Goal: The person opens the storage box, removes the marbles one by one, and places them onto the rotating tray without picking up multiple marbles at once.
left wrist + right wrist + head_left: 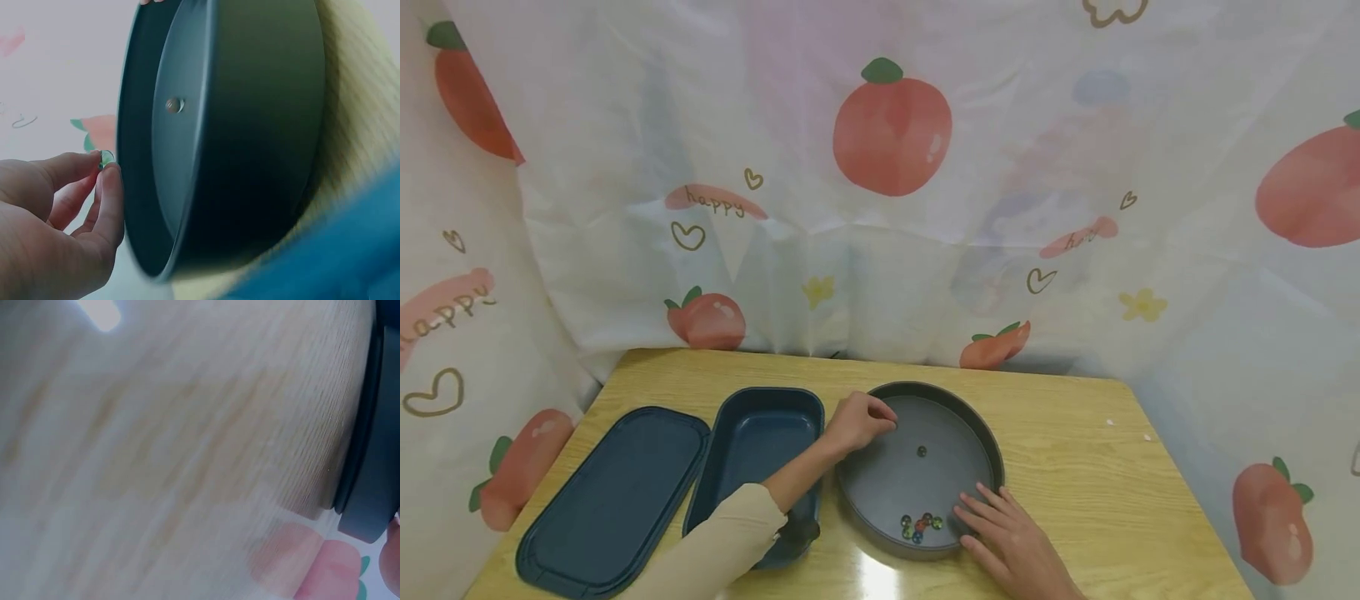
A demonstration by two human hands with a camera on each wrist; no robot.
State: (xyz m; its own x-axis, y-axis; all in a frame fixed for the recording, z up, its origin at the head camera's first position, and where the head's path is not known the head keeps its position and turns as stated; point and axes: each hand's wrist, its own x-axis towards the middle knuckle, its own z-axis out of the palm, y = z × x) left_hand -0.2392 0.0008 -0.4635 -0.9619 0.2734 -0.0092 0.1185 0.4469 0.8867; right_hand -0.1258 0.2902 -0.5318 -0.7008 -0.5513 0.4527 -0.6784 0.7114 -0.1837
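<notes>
My left hand (859, 423) is over the left rim of a round dark grey pan (917, 479). Between its thumb and fingertips it pinches a clear greenish glass marble (107, 159), seen in the left wrist view. A single marble (922, 451) lies near the middle of the pan floor. Several coloured marbles (921, 526) are gathered at the pan's near side. At the pan's near right rim rests my right hand (1011, 533), its fingers spread and fairly straight. The right wrist view shows mostly tabletop, with only a bit of that hand at the edge.
Left of the pan stands a deep dark blue rectangular container (767, 433), partly covered by my left forearm. A flat dark blue lid (617, 500) lies beside it. The wooden table (1075, 467) ends at a patterned curtain (790, 250) behind.
</notes>
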